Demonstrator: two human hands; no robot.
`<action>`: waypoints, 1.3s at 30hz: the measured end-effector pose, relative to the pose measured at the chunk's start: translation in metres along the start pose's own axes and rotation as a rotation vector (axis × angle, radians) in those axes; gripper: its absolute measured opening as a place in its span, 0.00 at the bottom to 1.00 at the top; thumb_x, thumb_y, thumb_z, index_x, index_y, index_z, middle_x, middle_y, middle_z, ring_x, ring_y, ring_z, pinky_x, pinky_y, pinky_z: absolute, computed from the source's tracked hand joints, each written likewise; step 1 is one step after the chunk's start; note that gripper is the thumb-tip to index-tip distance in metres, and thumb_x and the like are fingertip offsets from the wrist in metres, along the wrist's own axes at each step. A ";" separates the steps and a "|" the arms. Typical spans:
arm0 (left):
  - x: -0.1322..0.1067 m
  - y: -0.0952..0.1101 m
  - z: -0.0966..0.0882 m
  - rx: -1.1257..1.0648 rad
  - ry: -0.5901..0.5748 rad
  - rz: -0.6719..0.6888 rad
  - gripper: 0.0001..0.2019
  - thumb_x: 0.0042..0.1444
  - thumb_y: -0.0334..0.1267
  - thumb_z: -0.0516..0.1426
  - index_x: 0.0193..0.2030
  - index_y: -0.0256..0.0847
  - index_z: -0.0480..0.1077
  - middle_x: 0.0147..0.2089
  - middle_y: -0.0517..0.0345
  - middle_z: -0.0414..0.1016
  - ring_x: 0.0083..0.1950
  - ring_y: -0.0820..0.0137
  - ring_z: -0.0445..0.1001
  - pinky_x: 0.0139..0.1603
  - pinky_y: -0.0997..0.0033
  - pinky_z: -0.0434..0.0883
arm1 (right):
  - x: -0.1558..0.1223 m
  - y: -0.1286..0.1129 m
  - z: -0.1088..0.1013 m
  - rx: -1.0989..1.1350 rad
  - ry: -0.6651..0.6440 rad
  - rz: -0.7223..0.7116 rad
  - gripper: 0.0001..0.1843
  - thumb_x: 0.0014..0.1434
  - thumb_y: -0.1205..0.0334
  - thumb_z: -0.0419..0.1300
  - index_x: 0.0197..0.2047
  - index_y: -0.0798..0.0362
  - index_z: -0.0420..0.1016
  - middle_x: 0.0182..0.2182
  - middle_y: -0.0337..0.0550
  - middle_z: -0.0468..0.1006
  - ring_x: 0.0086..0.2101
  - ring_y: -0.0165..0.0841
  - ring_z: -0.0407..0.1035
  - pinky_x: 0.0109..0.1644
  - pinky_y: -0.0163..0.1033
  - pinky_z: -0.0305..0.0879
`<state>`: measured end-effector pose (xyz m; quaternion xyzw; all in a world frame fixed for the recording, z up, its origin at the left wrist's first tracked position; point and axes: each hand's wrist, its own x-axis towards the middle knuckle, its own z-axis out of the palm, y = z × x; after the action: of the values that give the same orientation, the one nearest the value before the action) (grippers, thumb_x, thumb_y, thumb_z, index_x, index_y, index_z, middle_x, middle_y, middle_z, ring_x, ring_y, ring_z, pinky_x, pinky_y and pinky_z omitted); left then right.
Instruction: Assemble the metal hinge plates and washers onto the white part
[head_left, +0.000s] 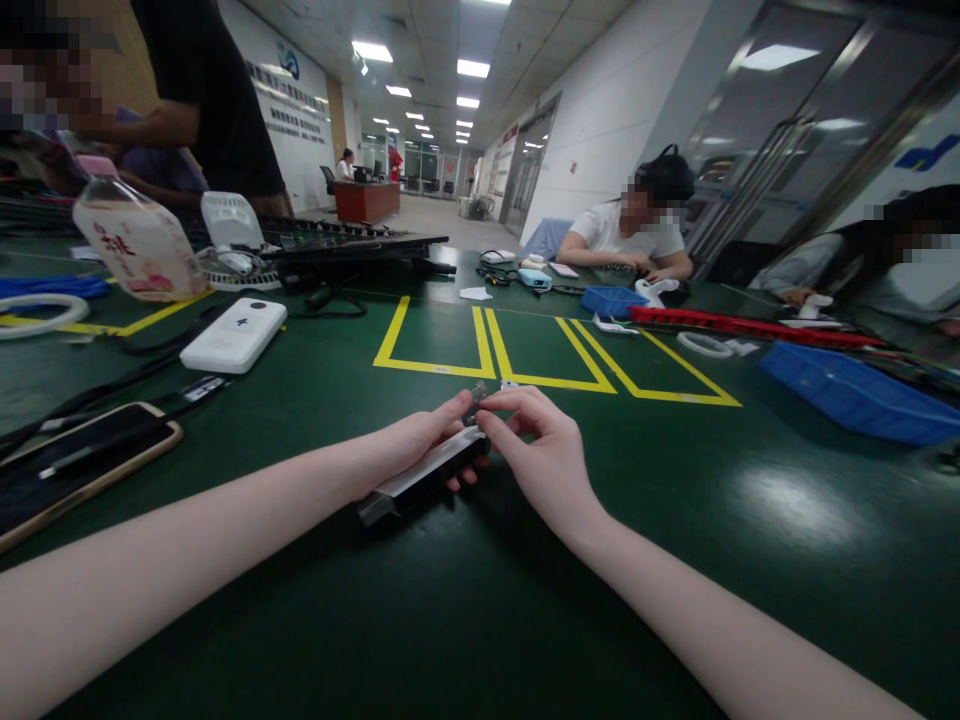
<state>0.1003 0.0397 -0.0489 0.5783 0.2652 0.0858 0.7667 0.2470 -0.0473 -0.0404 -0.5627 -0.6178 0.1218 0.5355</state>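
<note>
My left hand (416,445) is closed around a long, thin grey and black bar (420,478) held low over the green table (480,600). My right hand (536,445) pinches a small dark part (478,393) at the bar's far end, thumb and forefinger pressed together. Both hands meet just in front of the yellow taped rectangles (480,345).
A phone (75,465) and a white power bank (234,334) lie at the left, with a bottle (139,240) and a small fan (232,235) behind. Blue trays (855,395) and a red strip (750,325) sit at the right. Other people sit and stand around the table.
</note>
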 end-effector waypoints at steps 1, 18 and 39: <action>-0.001 0.001 0.000 -0.007 0.008 0.002 0.37 0.52 0.71 0.47 0.36 0.34 0.74 0.31 0.51 0.75 0.33 0.67 0.73 0.35 0.70 0.69 | 0.000 0.000 0.000 -0.024 0.013 -0.027 0.06 0.59 0.62 0.60 0.37 0.55 0.76 0.38 0.42 0.73 0.27 0.25 0.65 0.31 0.33 0.64; -0.007 0.009 0.002 -0.173 0.135 -0.060 0.36 0.58 0.67 0.43 0.34 0.34 0.75 0.29 0.54 0.74 0.26 0.74 0.70 0.30 0.77 0.67 | -0.004 0.006 0.002 -0.433 -0.061 -0.495 0.08 0.63 0.66 0.55 0.43 0.51 0.74 0.42 0.43 0.74 0.44 0.34 0.67 0.46 0.42 0.60; 0.022 0.005 -0.033 -0.485 0.688 0.399 0.25 0.62 0.59 0.49 0.35 0.36 0.70 0.34 0.54 0.74 0.32 0.73 0.74 0.32 0.78 0.72 | 0.002 0.012 0.009 -0.449 -0.259 -0.261 0.08 0.61 0.68 0.56 0.42 0.52 0.74 0.41 0.42 0.73 0.44 0.34 0.67 0.48 0.43 0.58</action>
<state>0.1033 0.0788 -0.0574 0.3602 0.3598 0.4779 0.7158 0.2469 -0.0376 -0.0518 -0.5626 -0.7599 -0.0171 0.3252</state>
